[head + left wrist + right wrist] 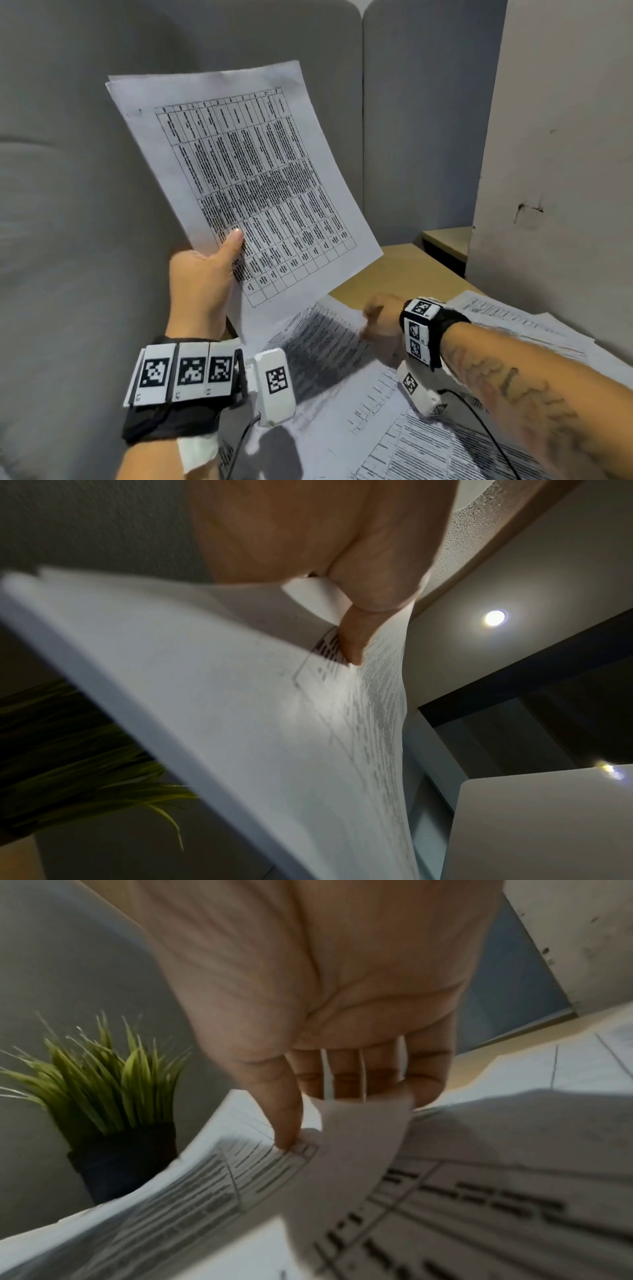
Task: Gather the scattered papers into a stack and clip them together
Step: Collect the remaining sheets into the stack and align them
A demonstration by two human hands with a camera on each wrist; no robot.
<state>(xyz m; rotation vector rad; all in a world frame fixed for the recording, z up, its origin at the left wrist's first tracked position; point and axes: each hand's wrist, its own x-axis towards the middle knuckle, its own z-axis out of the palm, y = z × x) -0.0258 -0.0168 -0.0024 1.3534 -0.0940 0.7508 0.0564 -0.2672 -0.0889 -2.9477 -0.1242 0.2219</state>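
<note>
- Head view: the left hand [202,274] grasps the gathered sheets [246,178] raised upright above the desk [404,270], likely freeing space; the right hand [380,317] pinches a loose sheet [325,339] near the desk's far edge.
- Left wrist: thumb [356,639] clamps the printed face.
- Right wrist: fingers [287,1118] lift the sheet's corner beside a potted plant [103,1096]. No clip visible.

Your desk [407,270] has bare wood only at 12 o'clock from your right hand [380,315]. Loose papers [428,421] cover the rest. At 10 o'clock your raised sheets [239,164] block the way, and a plant [103,1074] stands behind them.
</note>
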